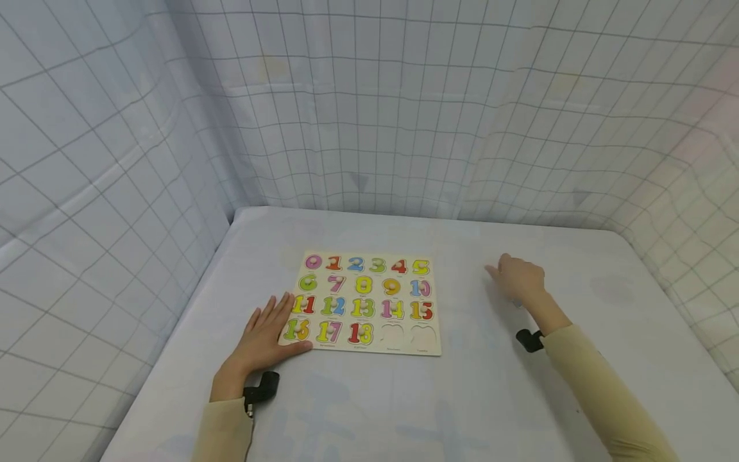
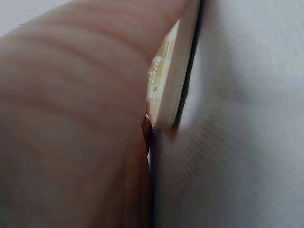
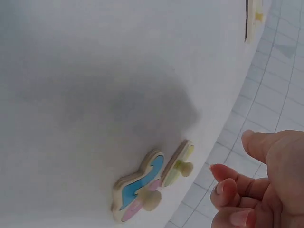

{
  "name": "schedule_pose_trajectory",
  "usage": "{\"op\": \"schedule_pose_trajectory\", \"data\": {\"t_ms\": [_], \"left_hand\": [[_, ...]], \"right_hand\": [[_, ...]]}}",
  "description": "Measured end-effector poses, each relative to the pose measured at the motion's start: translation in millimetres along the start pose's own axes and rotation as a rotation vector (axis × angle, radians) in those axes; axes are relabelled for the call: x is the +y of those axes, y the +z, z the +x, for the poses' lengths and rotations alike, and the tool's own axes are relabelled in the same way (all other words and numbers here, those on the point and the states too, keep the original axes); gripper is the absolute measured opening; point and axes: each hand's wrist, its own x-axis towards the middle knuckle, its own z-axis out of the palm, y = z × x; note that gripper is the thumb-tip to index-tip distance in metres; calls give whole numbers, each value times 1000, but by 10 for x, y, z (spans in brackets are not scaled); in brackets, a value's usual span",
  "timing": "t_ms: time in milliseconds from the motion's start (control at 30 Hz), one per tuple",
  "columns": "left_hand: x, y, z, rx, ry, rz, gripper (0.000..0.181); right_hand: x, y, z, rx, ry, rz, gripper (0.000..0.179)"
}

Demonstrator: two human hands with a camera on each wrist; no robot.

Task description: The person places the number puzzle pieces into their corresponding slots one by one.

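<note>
A wooden number peg puzzle board [image 1: 346, 350] lies flat on the table, with knobbed numbers from 0 to 18 in its cutouts. At its lower right corner, two recesses show bare wood. My left hand [image 1: 265, 337] rests on the lower left edge, fingers spread and straight; in the left wrist view its thumb side covers much of the board's edge [image 2: 173, 85]. Right of the board, my right hand [image 1: 519, 279] hovers with fingers loosely curled, holding nothing. Near it lie a blue-and-pink number piece [image 3: 137, 187] and a green-and-yellow piece [image 3: 178, 164], mostly hidden in the head view.
A white cloth covers the table [image 1: 369, 410]. White grid-patterned curtains [image 1: 369, 115] hang behind and along both sides. Black wrist cameras sit on the left wrist [image 1: 265, 387] and the right wrist [image 1: 529, 341].
</note>
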Motion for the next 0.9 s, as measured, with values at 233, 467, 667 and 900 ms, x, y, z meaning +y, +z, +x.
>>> {"op": "schedule_pose_trajectory", "data": {"t_ms": [233, 467, 667, 900], "left_hand": [[-13, 35, 15, -8, -3, -6, 106], [-24, 50, 28, -15, -9, -4, 107], [-13, 43, 24, -13, -9, -2, 107], [11, 8, -7, 6, -8, -8, 106]], "right_hand": [[119, 32, 22, -86, 152, -14, 58], [182, 124, 111, -93, 155, -13, 55], [188, 157, 128, -67, 110, 9, 48], [-85, 212, 38, 17, -38, 92, 34]]}}
